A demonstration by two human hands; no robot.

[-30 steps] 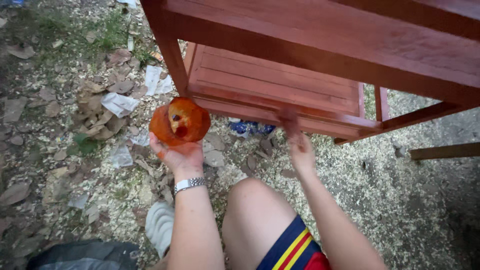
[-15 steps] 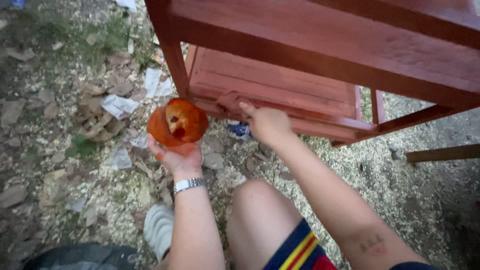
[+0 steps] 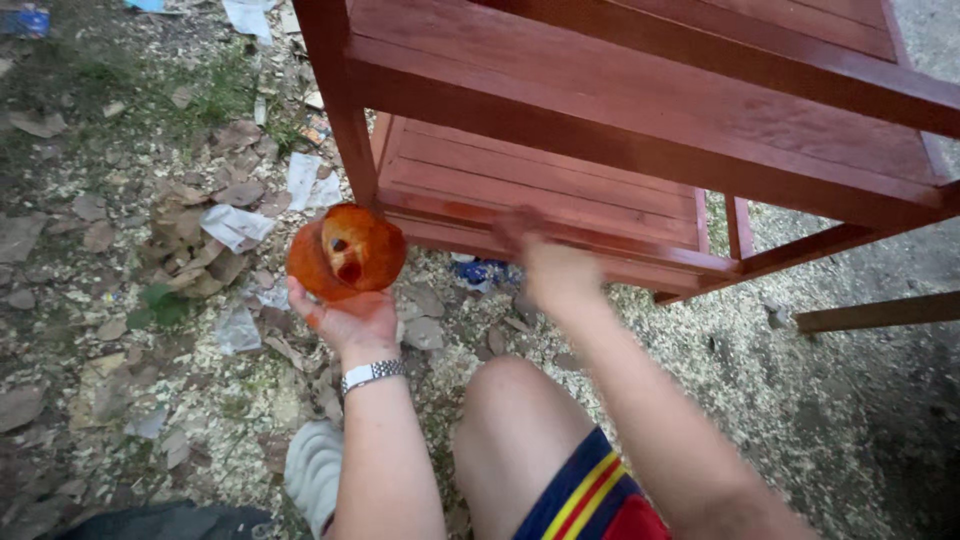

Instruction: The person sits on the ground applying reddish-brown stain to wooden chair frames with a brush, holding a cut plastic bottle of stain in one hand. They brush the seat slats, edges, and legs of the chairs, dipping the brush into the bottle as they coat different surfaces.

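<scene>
Holding stained cup (image 3: pixel 348 258), red shelf (image 3: pixel 560 200) ahead

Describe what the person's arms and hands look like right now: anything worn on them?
Both forearms are bare, with no sleeves or gloves. The left hand has a silver metal-link wristband just below it. The right hand is motion-blurred; no ring or band can be made out there.

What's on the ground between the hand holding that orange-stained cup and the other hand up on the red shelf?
In the head view, between the left hand and the blurred right hand: sawdust-strewn ground, dry leaves and a small blue scrap.
</scene>
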